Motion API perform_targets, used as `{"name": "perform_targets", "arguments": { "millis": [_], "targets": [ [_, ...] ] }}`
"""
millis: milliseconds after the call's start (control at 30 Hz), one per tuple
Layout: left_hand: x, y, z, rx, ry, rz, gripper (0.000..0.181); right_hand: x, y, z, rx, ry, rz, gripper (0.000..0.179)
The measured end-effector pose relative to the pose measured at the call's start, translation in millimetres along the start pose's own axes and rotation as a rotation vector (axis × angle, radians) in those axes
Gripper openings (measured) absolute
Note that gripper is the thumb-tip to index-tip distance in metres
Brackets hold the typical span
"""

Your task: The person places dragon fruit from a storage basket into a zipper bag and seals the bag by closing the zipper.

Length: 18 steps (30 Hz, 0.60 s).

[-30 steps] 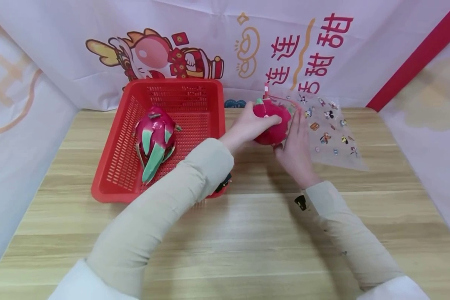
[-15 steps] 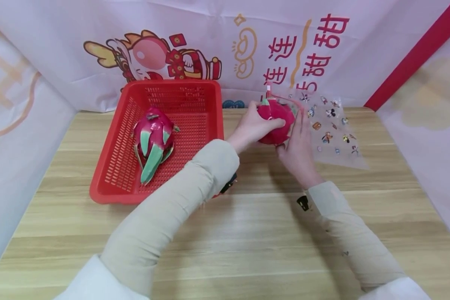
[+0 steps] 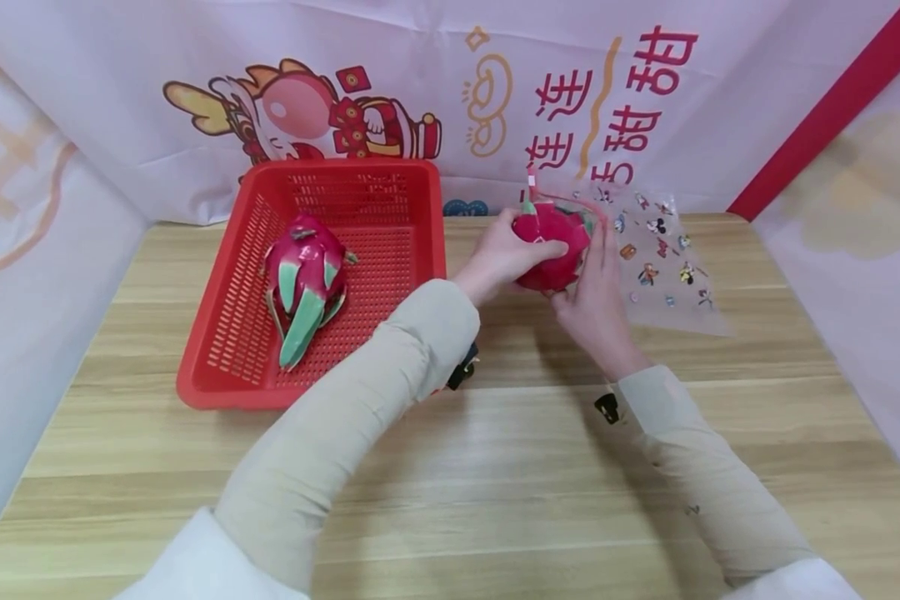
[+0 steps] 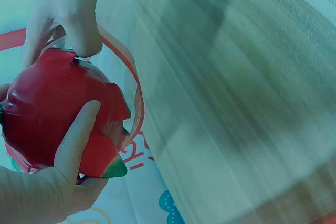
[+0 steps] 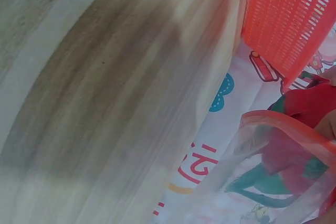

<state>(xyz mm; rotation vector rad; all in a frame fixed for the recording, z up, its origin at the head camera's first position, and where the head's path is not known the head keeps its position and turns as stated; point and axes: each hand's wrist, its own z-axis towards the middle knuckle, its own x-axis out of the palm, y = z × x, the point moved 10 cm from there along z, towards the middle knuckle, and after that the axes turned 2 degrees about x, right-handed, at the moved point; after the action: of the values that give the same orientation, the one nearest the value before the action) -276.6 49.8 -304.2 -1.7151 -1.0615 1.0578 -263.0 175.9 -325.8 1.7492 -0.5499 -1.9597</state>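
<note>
My left hand (image 3: pixel 498 260) grips a red dragon fruit (image 3: pixel 549 268) with green-tipped scales, the thumb lying across its side in the left wrist view. To its right, my right hand (image 3: pixel 598 310) holds the mouth of a clear plastic bag (image 3: pixel 663 304) printed with small cartoon figures. The bag's red rim (image 5: pixel 268 117) loops around the fruit, whose green tips show through the clear film in the right wrist view. Most of that hand's grip is hidden behind fruit and bag. A second dragon fruit (image 3: pixel 309 260) lies in a red plastic basket (image 3: pixel 195 354).
The basket stands left on a wood-grain table (image 3: pixel 495 492). Behind the table hangs a printed white cloth (image 3: pixel 412 50), which the bag's top reaches. Small black pieces (image 3: pixel 607 408) show beside both cuffs.
Over the last second the left hand and the dragon fruit have shifted slightly right, further into the bag's mouth. The right hand and the basketed fruit stay nearly where they were.
</note>
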Motion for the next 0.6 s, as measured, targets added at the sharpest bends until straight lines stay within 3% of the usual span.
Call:
{"name": "perform_targets", "arguments": {
  "millis": [133,367,600],
  "targets": [
    [1.8,2.3,1.9,0.006,-0.011,0.031,0.068,1.6,-2.0,-1.1,-0.005,0.008,-0.005,0.105],
    [6.5,2.2,6.2,0.080,-0.028,0.103,0.068,2.2,0.9,-3.7,-0.062,-0.005,0.013,0.102],
    [10.8,13.2,14.1,0.100,-0.071,0.124,0.071,6.8,1.3,-5.3,-0.059,0.010,-0.003,0.099]
  ]
}}
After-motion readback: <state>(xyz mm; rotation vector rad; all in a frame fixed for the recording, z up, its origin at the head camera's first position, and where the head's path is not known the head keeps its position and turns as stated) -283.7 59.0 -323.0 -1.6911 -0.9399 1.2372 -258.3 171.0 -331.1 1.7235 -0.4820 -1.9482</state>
